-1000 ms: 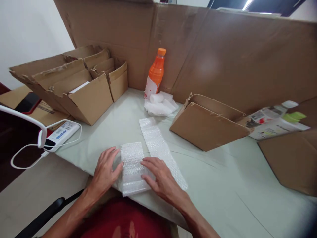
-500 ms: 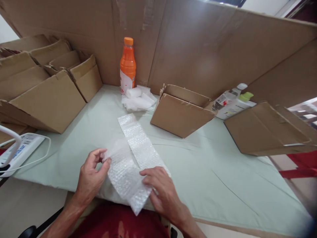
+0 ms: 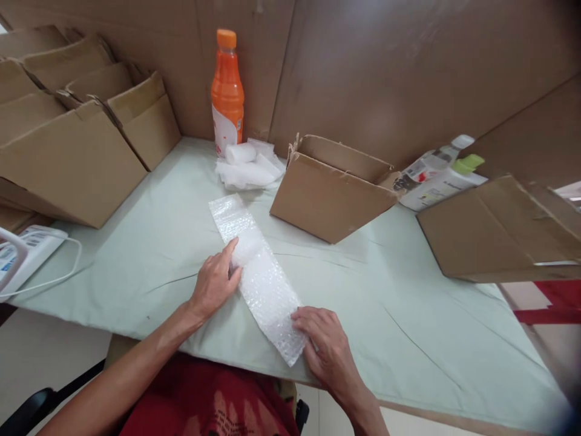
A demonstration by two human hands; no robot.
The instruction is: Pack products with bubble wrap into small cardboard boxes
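Note:
A strip of clear bubble wrap (image 3: 270,290) lies slantwise on the cloth-covered table, with one sheet apparently laid over another. At its left edge, my left hand (image 3: 215,280) grips the wrap, index finger stretched along the top and thumb at the side. My right hand (image 3: 324,339) pinches the right edge near the lower end, fingers on top and thumb lower down. Behind the strip's far end is a pile of folded white wrapping (image 3: 247,172), with a small roll (image 3: 240,153) on top.
An orange bottle (image 3: 227,91) stands against the cardboard wall (image 3: 363,72). An open cardboard box (image 3: 333,197) is right of centre, with two bottles (image 3: 440,175) leaning behind it. Another box (image 3: 494,236) stands at right; several boxes (image 3: 77,163) and a white corded device (image 3: 31,251) are at left.
Both hands have brought the upper bubble wrap sheet forward and right, onto the strip beneath, and it now lies along it. The camera view has shifted slightly.

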